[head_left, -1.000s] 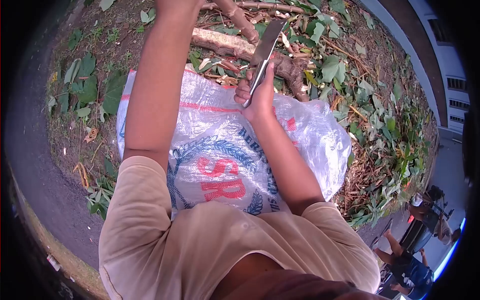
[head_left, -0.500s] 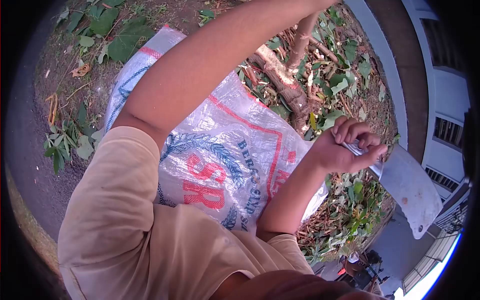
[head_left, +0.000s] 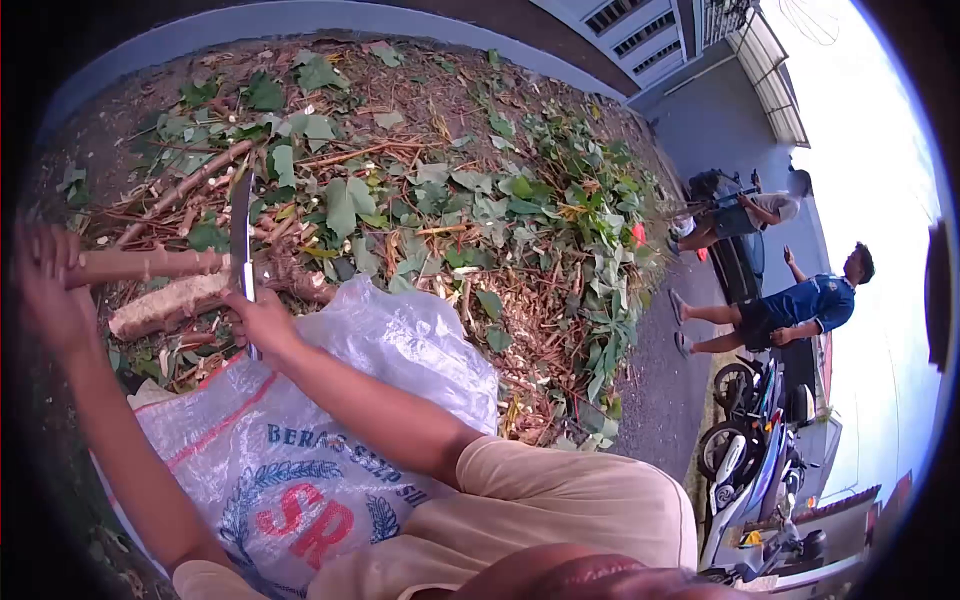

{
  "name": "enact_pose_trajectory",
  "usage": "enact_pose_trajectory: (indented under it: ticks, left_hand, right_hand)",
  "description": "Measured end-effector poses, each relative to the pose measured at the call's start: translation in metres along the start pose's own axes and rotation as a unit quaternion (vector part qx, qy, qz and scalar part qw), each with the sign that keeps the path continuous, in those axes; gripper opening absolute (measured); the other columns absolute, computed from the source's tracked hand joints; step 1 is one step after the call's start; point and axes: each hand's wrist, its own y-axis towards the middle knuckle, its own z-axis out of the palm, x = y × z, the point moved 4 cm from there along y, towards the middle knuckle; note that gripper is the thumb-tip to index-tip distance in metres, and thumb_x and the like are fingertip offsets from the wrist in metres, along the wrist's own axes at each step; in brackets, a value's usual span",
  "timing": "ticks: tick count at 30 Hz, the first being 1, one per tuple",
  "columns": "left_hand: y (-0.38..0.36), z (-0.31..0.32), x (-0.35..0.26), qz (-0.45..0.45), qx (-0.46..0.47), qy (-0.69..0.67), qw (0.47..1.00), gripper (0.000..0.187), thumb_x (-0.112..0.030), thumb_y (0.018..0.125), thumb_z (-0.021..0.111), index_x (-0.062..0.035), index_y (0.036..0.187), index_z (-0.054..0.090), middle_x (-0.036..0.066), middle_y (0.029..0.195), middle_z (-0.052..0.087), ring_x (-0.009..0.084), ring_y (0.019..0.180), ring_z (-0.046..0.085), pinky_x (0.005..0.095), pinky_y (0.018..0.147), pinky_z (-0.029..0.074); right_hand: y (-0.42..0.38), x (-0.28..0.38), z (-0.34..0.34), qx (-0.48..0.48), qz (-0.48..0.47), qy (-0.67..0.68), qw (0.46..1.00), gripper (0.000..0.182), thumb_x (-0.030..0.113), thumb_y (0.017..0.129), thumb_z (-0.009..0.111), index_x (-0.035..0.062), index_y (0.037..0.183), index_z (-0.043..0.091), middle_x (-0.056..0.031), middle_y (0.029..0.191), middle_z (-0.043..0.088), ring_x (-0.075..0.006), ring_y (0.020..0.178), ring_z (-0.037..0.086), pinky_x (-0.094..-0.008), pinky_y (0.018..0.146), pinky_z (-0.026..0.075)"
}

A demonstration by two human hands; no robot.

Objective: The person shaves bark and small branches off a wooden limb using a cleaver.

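My right hand (head_left: pixel 264 326) is closed around the handle of a machete (head_left: pixel 241 225). Seen nearly edge-on, the broad blade crosses the near end of a peeled-looking branch (head_left: pixel 150 265). My left hand (head_left: pixel 52 268), somewhat blurred, wraps round the other end of that branch at the far left. Just below it lies a thick log (head_left: pixel 165 305) with pale, chopped wood showing. A clear plastic rice sack (head_left: pixel 400 345) with red and blue print spreads over my lap, under both forearms.
Cut leaves (head_left: pixel 350 205), twigs and wood chips cover the ground ahead. A low wall (head_left: pixel 290 20) borders it. Off to the right, a person in a blue shirt (head_left: pixel 800 303) and another person (head_left: pixel 755 212) stand on the pavement near parked motorcycles (head_left: pixel 750 450).
The view has swung to the right. The machete, held out to the side before, is now at the branch. The people and motorcycles have come into fuller view.
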Motion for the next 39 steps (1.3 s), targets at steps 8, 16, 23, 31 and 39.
enact_pose_trajectory:
  ticks: [8,16,23,31,39]
  left_hand:
    - [0.053,-0.049,0.000,0.036,0.089,-0.009,0.995,0.014,-0.005,0.104,0.049,-0.0038,0.104,0.063,0.005,0.084,0.054,0.0143,0.071,0.045,0.0306,0.064,0.038]
    - [0.097,-0.100,0.029,0.017,0.159,-0.030,0.987,0.012,-0.002,0.099,0.056,0.0019,0.106,0.064,0.005,0.087,0.058,0.0147,0.074,0.049,0.0300,0.065,0.039]
    - [-0.024,0.052,-0.073,0.083,0.049,0.058,0.994,0.051,-0.033,0.105,0.061,-0.0168,0.067,0.031,-0.003,0.060,0.027,0.0100,0.050,0.031,0.0279,0.049,0.031]
    - [-0.033,0.050,-0.073,0.087,0.047,0.000,0.995,0.039,-0.027,0.102,0.068,-0.0148,0.075,0.044,-0.005,0.061,0.036,0.0079,0.049,0.035,0.0269,0.050,0.034]
    - [-0.037,0.060,-0.055,0.028,0.058,-0.007,0.998,0.044,-0.031,0.105,0.062,-0.0132,0.071,0.039,-0.003,0.058,0.033,0.0090,0.050,0.031,0.0286,0.056,0.034]
  right_hand:
    - [-0.075,0.123,0.033,0.028,-0.304,0.025,0.952,0.022,0.028,0.109,0.058,0.0108,0.100,0.048,0.0064,0.065,0.043,-0.0027,0.053,0.039,-0.0261,0.045,0.033]
    - [-0.038,-0.035,0.022,0.011,0.086,-0.049,0.995,0.035,0.036,0.102,0.064,0.0101,0.081,0.054,0.0023,0.057,0.040,-0.0122,0.044,0.040,-0.0326,0.040,0.032]
    - [-0.046,0.027,0.024,0.052,0.075,0.040,0.995,0.043,0.047,0.101,0.065,0.0155,0.081,0.043,0.0031,0.058,0.038,-0.0093,0.044,0.035,-0.0286,0.041,0.029]
    - [-0.085,0.128,0.054,0.034,-0.403,0.084,0.911,0.038,0.034,0.107,0.057,0.0097,0.082,0.042,-0.0001,0.061,0.040,-0.0091,0.048,0.039,-0.0280,0.043,0.034]
    - [-0.015,-0.045,0.018,0.048,0.213,0.061,0.974,0.030,0.032,0.103,0.062,0.0161,0.086,0.043,0.0046,0.061,0.034,-0.0084,0.048,0.034,-0.0262,0.044,0.028]
